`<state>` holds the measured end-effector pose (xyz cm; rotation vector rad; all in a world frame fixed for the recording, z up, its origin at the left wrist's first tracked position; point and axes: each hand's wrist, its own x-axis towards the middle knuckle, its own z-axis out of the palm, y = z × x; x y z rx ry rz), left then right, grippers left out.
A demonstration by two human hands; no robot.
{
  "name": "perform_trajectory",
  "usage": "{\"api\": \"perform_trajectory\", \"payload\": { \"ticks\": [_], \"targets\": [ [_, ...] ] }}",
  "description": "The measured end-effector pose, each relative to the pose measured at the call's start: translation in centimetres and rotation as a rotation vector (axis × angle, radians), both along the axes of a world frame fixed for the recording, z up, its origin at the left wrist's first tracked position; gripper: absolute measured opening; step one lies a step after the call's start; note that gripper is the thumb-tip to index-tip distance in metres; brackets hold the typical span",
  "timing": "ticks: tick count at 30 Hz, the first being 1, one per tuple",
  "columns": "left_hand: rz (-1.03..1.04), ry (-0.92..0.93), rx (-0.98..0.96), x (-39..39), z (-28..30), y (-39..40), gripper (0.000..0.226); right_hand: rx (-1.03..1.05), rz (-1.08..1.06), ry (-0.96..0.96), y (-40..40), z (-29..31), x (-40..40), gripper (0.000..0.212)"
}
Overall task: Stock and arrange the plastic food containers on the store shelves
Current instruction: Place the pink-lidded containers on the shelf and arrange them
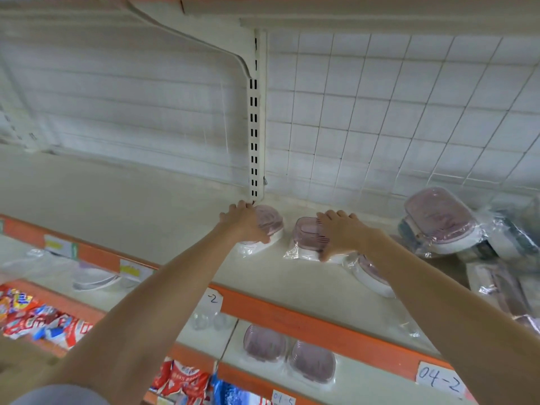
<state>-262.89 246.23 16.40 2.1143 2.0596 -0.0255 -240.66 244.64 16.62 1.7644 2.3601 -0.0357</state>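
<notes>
- Two plastic-wrapped food containers with mauve lids and white bases sit side by side at the back of the upper shelf (163,211), near the slotted upright (253,135): the left container (270,222) just in front of the upright, the right container (306,236) a little apart from it
- The left hand (244,222) lies over the left container, fingers curled round its near side; the right hand (340,232) covers the right container's lid with fingers spread and thumb hooked at the near edge, so each grip is closed about its own container
- They look light, rigid and hollow; the loose film wrap is probably slippery, so a hold across lid and base rim seems safer than pinching the wrap
- A third container (372,276) lies tilted under the right forearm, and a heap of wrapped containers (444,223) fills the shelf's right end
- The shelf is smooth painted metal with an orange front rail (306,320) bearing handwritten labels; wire grid backing (394,112) stands behind
- On the lower shelf (365,381), two more containers (289,355) and snack packets (43,320)
</notes>
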Motion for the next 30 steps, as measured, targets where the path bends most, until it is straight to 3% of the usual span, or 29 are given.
{"api": "perform_trajectory", "payload": {
  "ticks": [6, 12, 16, 30],
  "targets": [
    [0.086, -0.030, 0.040, -0.4, 0.1, -2.7, 0.096, 0.043, 0.004, 0.143, -2.5, -0.5, -1.2, 0.087],
    [0.083, 0.064, 0.364, -0.1, -0.5, -6.9, 0.092, 0.265, 0.078, 0.141, -5.9, -1.0, -2.0, 0.082],
    [0.078, 0.107, 0.559, -1.1, -0.1, -9.8, 0.088, 0.352, 0.125, 0.268, -7.6, -0.9, -1.7, 0.087],
    [-0.007, 0.147, 0.431, -4.1, 0.2, -15.9, 0.088, 0.237, 0.193, 0.330, -13.0, 0.3, -2.8, 0.095]
  ]
}}
